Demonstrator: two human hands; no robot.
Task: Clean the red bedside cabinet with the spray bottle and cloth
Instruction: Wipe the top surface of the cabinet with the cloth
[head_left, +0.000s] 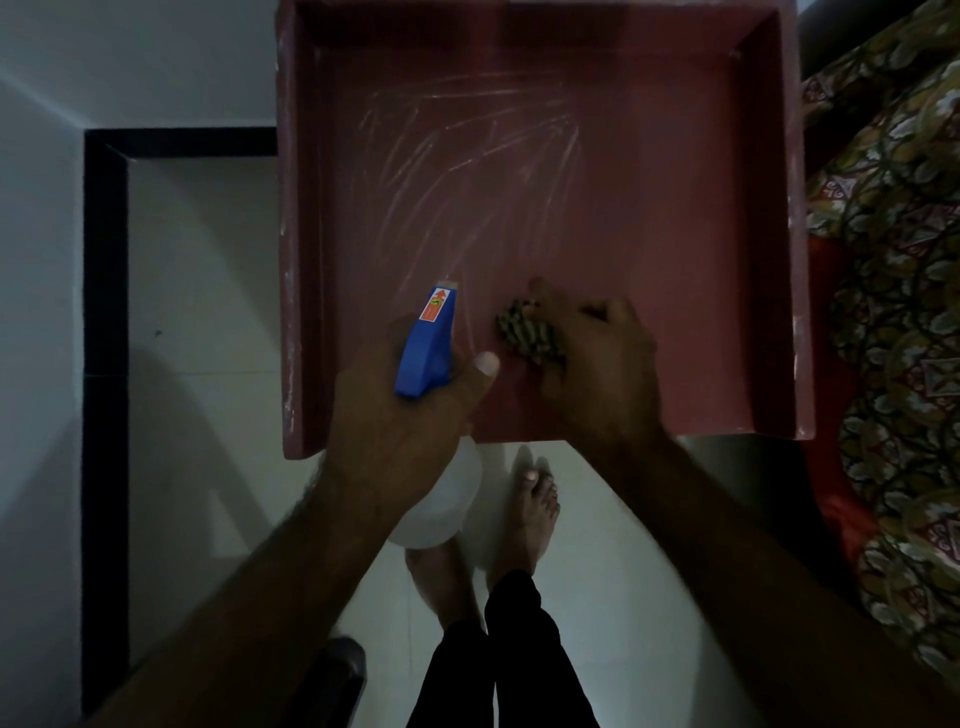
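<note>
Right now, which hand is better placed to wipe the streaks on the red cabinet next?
Right. The right hand holds the striped cloth on the red cabinet top beside the streaks; the left hand grips the blue-headed white spray bottle.

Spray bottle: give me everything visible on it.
The spray bottle has a blue plastic trigger head with an orange arrow label and a pale nozzle tip, aimed forward over the red cabinet top. Its whitish body hangs past the cabinet's front edge. The left hand grips its neck, thumb beside the head.
</note>
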